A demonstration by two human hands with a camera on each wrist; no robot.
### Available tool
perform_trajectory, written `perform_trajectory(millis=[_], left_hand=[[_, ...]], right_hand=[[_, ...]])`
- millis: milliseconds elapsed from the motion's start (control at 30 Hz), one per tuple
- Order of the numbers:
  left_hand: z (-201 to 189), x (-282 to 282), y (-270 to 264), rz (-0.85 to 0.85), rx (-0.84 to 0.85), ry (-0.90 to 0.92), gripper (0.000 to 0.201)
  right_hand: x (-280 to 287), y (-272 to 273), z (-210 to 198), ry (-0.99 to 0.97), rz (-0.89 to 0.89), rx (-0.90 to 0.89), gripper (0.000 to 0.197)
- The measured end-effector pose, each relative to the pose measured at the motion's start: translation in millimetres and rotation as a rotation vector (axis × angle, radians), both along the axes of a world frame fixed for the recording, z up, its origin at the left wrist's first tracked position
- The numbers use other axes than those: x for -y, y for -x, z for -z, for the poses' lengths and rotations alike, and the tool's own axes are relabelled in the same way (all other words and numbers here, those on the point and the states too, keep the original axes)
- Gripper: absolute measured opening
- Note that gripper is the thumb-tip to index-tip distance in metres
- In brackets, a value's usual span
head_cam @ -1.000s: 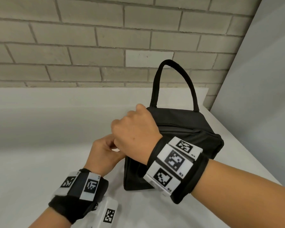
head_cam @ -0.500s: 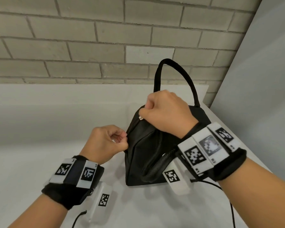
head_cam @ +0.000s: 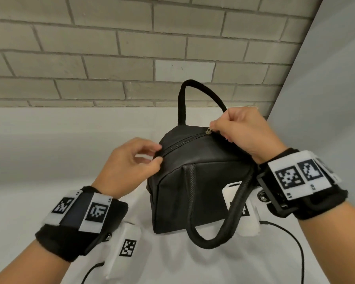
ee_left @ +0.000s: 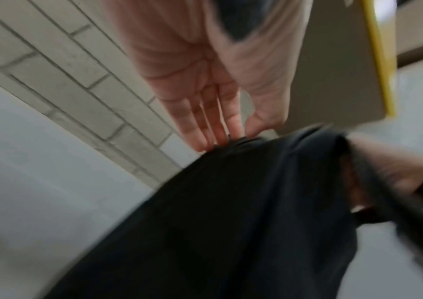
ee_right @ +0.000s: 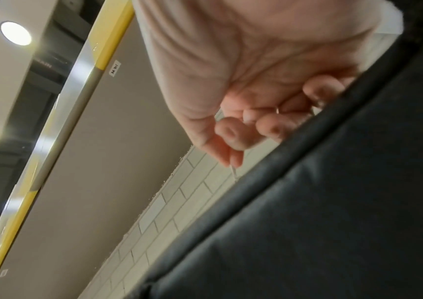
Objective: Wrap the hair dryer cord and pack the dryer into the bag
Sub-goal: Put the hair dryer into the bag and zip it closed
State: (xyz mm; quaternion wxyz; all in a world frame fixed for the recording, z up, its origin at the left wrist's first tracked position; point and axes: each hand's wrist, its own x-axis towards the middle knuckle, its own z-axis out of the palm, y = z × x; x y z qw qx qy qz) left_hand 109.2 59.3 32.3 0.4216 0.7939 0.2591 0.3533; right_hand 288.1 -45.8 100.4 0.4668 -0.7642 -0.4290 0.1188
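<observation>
Brick wall behind white bench (head_cam: 29, 201); black bag (head_cam: 193, 181) stands on it, mid-frame. R hand (head_cam: 244, 134) pinches zipper pull (head_cam: 207, 131) at bag top. L hand (head_cam: 127, 167) fingers pinch bag's near zip end.

Bag crowded by both hands, open table to the left

The black bag (head_cam: 195, 187) stands near the brick wall (head_cam: 111, 58), with a grey panel (head_cam: 326, 99) close on its right. The left hand (head_cam: 129, 162) and right hand (head_cam: 244, 132) occupy its zipped top; one handle (head_cam: 195, 93) arches up behind, the other handle (head_cam: 223, 220) droops in front. The white table (head_cam: 29, 165) lies bare leftward.
</observation>
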Motion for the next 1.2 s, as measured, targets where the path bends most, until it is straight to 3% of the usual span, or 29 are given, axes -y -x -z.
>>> perform_trajectory(millis=[67, 200, 367, 533, 800, 1033, 1133, 1200], left_hand=[[-22.3, 10.2, -16.6, 0.034, 0.002, -0.129, 0.023], [-45.6, 16.2, -52.7, 0.094, -0.228, -0.424, 0.033], [-55.0, 13.0, -65.8, 0.089, -0.308, -0.482, 0.015], [-60.9, 18.8, -67.9, 0.088, -0.422, -0.537, 0.013], [-71.6, 12.8, -69.0, 0.125, -0.537, -0.54, 0.014], [-67.4, 7.4, -66.3, 0.093, -0.554, -0.483, 0.009], [-68.0, 17.4, -67.2, 0.083, -0.489, -0.506, 0.009], [-66.8, 37.9, -68.9, 0.143, -0.417, -0.559, 0.025]], right_hand=[[-2.2, 0.9, 2.0, -0.037, 0.001, 0.016, 0.03], [-1.1, 2.6, 10.2, -0.094, 0.033, 0.122, 0.027], [4.2, 3.7, 14.8, -0.11, 0.022, 0.295, 0.028], [2.4, 3.9, 12.9, -0.076, 0.035, 0.33, 0.023], [8.8, -39.8, 10.5, -0.065, 0.104, -0.049, 0.029], [35.0, -88.5, 41.4, -0.022, 0.192, -0.315, 0.022], [34.7, -89.9, 44.1, -0.065, 0.168, -0.4, 0.02], [32.2, -88.8, 44.3, -0.085, 0.156, -0.421, 0.02]])
